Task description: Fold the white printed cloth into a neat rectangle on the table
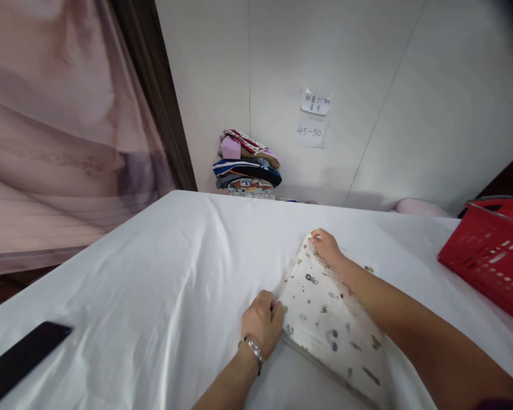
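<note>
A folded white cloth [320, 319], printed with small scattered motifs, lies on the white-covered table at the right of centre. At its far left corner, my right hand [326, 246] pinches the edge between thumb and fingers, the forearm crossing over the cloth's right side. My left hand [263, 320], wearing a silver bracelet [253, 352] at the wrist, is closed on the left edge nearer to me. Several layers show along the cloth's near edge. Part of its right side is hidden beneath my right arm.
A red perforated basket [493, 250] stands at the table's right edge. A black flat object [23, 359] lies at the left. Beyond the white table cover [154, 285] is a stack of folded fabrics [248, 165] by the wall. Pink drapery [60, 142] hangs on the left.
</note>
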`<state>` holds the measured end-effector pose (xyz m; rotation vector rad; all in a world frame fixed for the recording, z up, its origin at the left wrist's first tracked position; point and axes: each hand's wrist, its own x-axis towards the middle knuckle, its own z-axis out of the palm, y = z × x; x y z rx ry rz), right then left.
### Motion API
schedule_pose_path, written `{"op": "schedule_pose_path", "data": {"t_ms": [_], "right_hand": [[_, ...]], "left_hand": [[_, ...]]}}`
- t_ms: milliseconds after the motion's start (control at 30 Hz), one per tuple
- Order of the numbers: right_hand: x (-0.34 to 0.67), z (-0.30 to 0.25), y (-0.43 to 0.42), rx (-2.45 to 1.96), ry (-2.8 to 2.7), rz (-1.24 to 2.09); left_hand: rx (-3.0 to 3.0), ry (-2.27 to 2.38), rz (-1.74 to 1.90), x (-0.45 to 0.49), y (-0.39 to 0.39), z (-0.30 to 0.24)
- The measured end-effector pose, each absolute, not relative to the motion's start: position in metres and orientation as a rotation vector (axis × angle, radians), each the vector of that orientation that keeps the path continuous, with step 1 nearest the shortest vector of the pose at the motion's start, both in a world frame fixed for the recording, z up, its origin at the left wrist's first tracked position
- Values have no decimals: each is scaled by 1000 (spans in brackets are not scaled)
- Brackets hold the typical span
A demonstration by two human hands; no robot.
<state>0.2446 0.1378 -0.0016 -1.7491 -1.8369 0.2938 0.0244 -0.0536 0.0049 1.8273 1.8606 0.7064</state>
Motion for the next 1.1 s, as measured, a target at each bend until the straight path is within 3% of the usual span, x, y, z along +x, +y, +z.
{"op": "schedule_pose_path", "data": {"t_ms": [667, 867, 1100], "right_hand": [[231, -1, 137, -1997, -1833, 237], [229, 1, 135, -2028, -1881, 217], [230, 7, 137, -2011, -1959, 221]], "left_hand": [[1849, 1867, 796, 24, -56, -3], [2262, 1616, 1052, 26, -57, -7], [2495, 1448, 667, 38, -65, 2]]}}
